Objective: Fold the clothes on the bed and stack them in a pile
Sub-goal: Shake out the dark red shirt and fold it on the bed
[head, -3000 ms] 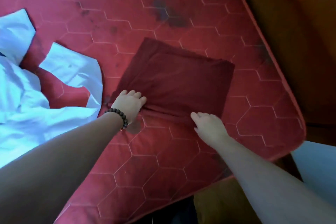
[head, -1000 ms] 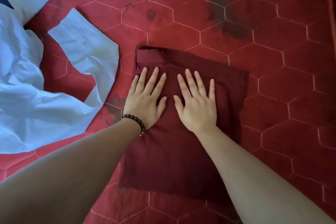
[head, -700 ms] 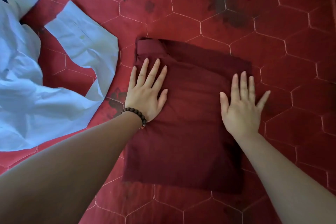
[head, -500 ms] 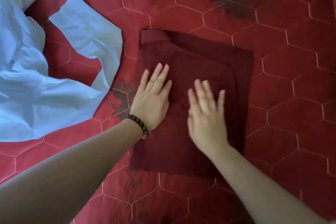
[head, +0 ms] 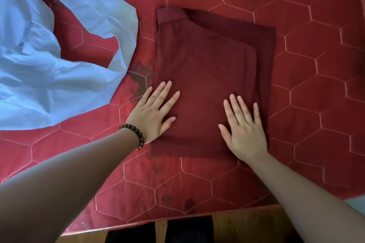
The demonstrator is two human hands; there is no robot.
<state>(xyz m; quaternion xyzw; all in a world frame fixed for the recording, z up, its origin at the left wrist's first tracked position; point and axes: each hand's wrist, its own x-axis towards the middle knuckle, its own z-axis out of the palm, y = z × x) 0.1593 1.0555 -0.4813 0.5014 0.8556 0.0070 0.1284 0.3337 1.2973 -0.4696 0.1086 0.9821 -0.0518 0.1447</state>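
A dark red garment (head: 209,65) lies folded into a rectangle in the middle of the red quilted mattress (head: 316,104). My left hand (head: 156,112), with a bead bracelet on the wrist, rests flat with straight fingers on the garment's near left edge. My right hand (head: 244,129) presses flat on its near right part, fingers spread. A light blue shirt (head: 49,61) lies crumpled and unfolded at the left, apart from the red garment.
The mattress's near edge (head: 177,221) runs along the bottom, with a wooden frame and dark floor below it. Dark stains mark the mattress beside the garment and at the top right.
Both hands have slid along the red garment toward its near edge, and my right hand moved out to the right. The view has shifted so the mattress's near edge shows.
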